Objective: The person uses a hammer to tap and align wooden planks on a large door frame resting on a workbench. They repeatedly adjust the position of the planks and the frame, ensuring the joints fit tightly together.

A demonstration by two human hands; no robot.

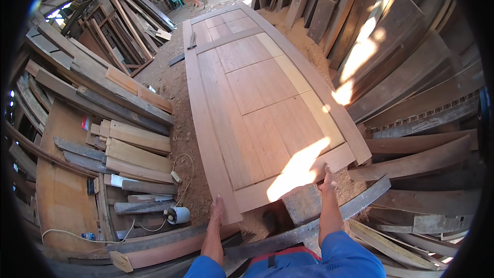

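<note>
Door being pinched by left hand and right hand
Tool atop perhaps being risked: slid off by tilting.

The wooden panel is pinkish tan, crossed by thin dark lines that split its face into rectangles. A pale yellow strip runs inside its right edge, and a sunlit patch burns white at its near edge. The tool by its far left corner is dark grey. The sleeves are plain blue; the stacked boards past the panel's left edge are creamy yellow.
</note>
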